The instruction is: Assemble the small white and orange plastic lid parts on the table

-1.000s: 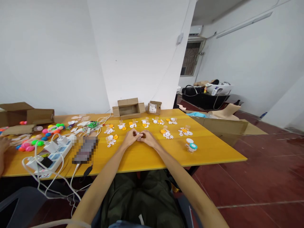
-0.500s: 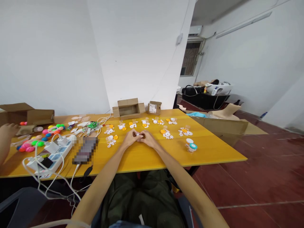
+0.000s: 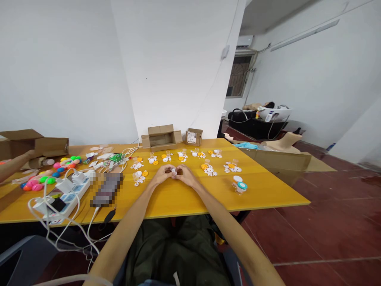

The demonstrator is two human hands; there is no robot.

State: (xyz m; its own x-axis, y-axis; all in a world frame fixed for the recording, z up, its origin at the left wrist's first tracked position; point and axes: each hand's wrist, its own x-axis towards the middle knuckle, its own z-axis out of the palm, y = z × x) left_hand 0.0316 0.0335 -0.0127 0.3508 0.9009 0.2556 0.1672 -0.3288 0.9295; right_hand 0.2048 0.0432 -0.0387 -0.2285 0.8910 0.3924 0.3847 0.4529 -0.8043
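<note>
My left hand and my right hand meet above the middle of the yellow table. Between their fingertips they hold a small clear and white piece, too small to make out fully. Around them lie small groups of white gears, orange discs and clear cups, such as the white gears beside my right hand and the orange disc to the left of my left hand. Two clear jars stand farther right, one with a teal-rimmed lid, one with a white lid.
Cardboard boxes stand at the back edge. On the left are a white power strip with cables, a blurred dark device and colourful balls. Another person's arm reaches to a box at far left.
My hands have shifted slightly, and more of the clear piece shows between them. The other person's arm has moved right, into the box at far left.
</note>
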